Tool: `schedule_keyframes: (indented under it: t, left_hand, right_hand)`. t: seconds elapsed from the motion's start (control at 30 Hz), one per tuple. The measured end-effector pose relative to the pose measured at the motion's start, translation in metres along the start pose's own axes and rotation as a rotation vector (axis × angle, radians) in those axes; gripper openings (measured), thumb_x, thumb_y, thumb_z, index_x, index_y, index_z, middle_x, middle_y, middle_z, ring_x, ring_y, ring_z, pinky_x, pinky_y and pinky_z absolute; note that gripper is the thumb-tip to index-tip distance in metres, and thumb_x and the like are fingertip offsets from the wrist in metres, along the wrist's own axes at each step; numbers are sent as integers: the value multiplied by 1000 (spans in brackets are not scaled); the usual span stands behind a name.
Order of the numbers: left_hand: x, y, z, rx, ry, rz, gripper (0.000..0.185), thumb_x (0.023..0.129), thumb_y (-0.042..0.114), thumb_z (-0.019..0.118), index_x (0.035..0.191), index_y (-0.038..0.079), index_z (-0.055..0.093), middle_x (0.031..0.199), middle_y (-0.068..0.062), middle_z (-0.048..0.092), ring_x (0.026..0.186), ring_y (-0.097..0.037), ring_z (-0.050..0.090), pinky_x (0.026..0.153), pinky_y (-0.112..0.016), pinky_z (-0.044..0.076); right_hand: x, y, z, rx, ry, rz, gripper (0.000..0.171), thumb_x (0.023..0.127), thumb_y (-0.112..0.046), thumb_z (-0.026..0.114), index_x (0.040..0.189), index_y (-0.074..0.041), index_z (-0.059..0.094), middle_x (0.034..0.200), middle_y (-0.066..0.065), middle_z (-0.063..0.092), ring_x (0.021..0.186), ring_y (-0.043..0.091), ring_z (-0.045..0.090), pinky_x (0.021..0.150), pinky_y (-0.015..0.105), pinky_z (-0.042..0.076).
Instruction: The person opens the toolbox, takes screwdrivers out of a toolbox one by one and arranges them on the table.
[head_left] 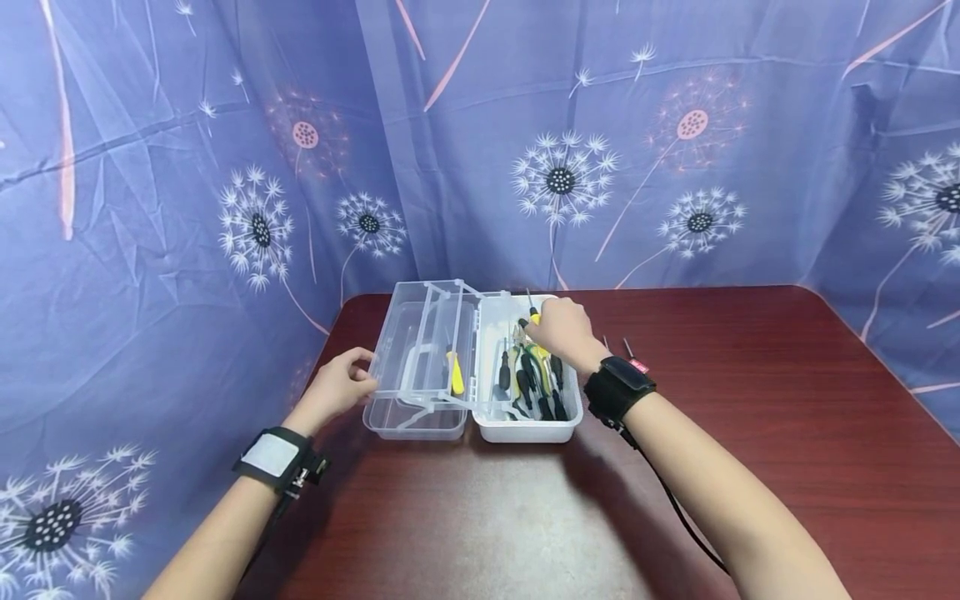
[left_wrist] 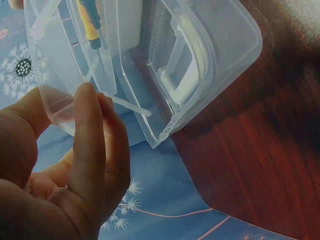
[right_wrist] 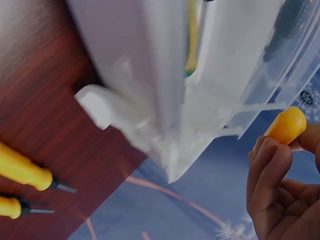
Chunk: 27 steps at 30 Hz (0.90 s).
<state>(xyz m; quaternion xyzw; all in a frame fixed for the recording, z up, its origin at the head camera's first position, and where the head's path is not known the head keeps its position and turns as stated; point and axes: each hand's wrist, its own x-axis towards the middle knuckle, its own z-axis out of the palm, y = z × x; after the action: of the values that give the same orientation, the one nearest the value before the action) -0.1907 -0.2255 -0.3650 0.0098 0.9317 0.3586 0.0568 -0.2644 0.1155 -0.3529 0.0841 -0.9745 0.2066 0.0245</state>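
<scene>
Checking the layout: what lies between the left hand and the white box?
In the head view, the clear open lid, holding a yellow-handled screwdriver, lies between left hand and white box.

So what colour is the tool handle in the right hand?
Yellow-orange handle, pinched by the right hand; clearest in the right wrist view.

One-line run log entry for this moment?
left hand: holds clear lid | right hand: pinches yellow-handled screwdriver over white toolbox

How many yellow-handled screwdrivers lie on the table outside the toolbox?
2. Both yellow-handled screwdrivers lie side by side on the red table, to the right of the white toolbox. Others may be hidden behind the right hand.
</scene>
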Motion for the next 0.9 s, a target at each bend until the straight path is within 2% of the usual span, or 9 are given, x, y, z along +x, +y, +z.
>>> schedule_keyframes:
  t: [0.17, 0.3, 0.47, 0.67, 0.9]
  left_hand:
    - [1, -1, 0, -2, -3, 1, 44, 83, 5, 58, 126, 1, 51, 85, -16, 69, 68, -16, 70, 66, -35, 59]
    - [2, -2, 0, 2, -7, 1, 44, 82, 4, 58, 125, 1, 51, 84, -16, 69, 67, -17, 70, 62, -31, 57]
    - [2, -2, 1, 1, -8, 0, 44, 82, 4, 58, 125, 1, 51, 84, -16, 68, 67, -17, 70, 64, -34, 59]
    - [1, 0, 1, -3, -4, 6, 44, 82, 4, 57, 125, 0, 51, 84, -16, 68, 67, -18, 70, 66, -36, 60]
    - [0, 1, 0, -5, 0, 3, 44, 80, 3, 56, 124, 0, 52, 80, -13, 68, 66, -16, 69, 60, -27, 57]
  right_hand:
    - [-1, 15, -5, -15, 17, 22, 41, 84, -21, 55, 50, -16, 34, 48, -6, 24, 42, 11, 26, 40, 24, 24]
    - [-4, 27, -7, -15, 44, 28, 39, 82, -20, 55, 49, -16, 33, 48, -6, 23, 43, 12, 26, 41, 24, 24]
    - [-6, 43, -9, -27, 89, 41, 35, 78, -22, 56, 51, -16, 34, 49, -6, 27, 45, 14, 35, 42, 26, 30]
    - [-14, 63, -16, -12, 49, 86, 33, 83, -23, 56, 55, -12, 42, 49, -3, 34, 45, 17, 42, 45, 26, 33]
    - [-24, 85, -24, 11, 46, 132, 36, 84, -24, 58, 55, -11, 42, 49, -3, 30, 43, 18, 40, 44, 26, 31]
